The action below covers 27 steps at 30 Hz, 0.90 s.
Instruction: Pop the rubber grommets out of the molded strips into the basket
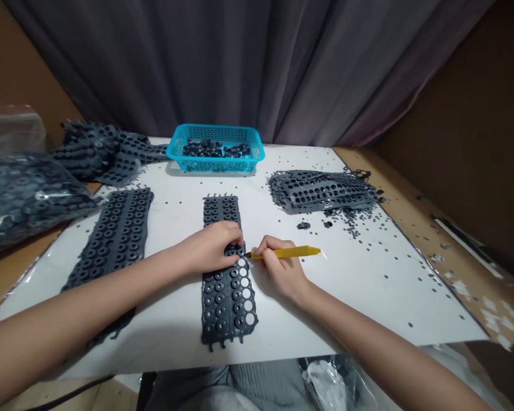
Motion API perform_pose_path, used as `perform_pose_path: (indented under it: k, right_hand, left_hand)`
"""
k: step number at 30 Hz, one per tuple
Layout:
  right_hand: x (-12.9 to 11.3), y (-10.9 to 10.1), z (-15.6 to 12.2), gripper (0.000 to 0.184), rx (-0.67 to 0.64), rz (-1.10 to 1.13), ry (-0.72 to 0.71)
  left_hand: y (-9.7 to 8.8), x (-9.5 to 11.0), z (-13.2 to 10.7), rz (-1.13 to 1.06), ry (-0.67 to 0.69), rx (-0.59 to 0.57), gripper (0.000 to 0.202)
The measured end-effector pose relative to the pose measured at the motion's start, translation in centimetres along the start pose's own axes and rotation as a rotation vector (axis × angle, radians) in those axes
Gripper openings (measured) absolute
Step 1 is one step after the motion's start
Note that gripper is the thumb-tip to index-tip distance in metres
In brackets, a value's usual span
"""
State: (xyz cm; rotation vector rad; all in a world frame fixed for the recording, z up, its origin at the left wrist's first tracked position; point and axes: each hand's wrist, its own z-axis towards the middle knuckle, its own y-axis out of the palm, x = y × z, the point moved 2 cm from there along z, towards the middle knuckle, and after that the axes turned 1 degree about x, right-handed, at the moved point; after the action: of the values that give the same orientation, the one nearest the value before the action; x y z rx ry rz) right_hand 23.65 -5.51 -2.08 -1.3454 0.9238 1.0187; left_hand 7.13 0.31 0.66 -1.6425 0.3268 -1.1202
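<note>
A narrow dark rubber sheet (220, 302) of moulded rings lies lengthwise before me on the white board. Down its right edge runs a column of round holes where the white surface shows through. My left hand (216, 245) rests across the sheet, thumb and forefinger pinched on its rubber near the right edge. My right hand (280, 268) grips a slim yellow-handled pointed tool (297, 251) like a pen. The tool's dark tip meets the sheet's right edge beside my left fingertips. Fingers partly hide the exact contact spot.
A blue basket (216, 165) with small black rings stands at the back. Another ringed sheet (115, 228) lies left, near a bag of dark parts (29, 200) and heaped sheets (107, 148). Punched sheets (321, 191) and scattered bits lie right, on the white board (360, 308).
</note>
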Motion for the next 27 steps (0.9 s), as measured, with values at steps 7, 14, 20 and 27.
perform_pose_path:
  k: [7, 14, 20, 27]
  right_hand:
    - [-0.4, 0.2, 0.0, 0.018, 0.002, -0.098, -0.054]
    - [0.2, 0.1, 0.1, 0.019, 0.006, -0.017, -0.054]
    - [0.3, 0.1, 0.1, 0.020, 0.014, -0.027, -0.073]
    - [0.1, 0.2, 0.0, 0.020, 0.019, -0.062, -0.088]
  left_hand:
    - [0.3, 1.7, 1.6, 0.337, 0.099, -0.187, 0.007]
    - [1.9, 2.4, 1.1, 0.524, 0.287, -0.107, 0.021]
    - [2.8, 1.5, -0.3, 0.634, 0.353, 0.010, 0.023]
    - [3.3, -1.1, -0.5, 0.372, 0.276, 0.048, 0.024]
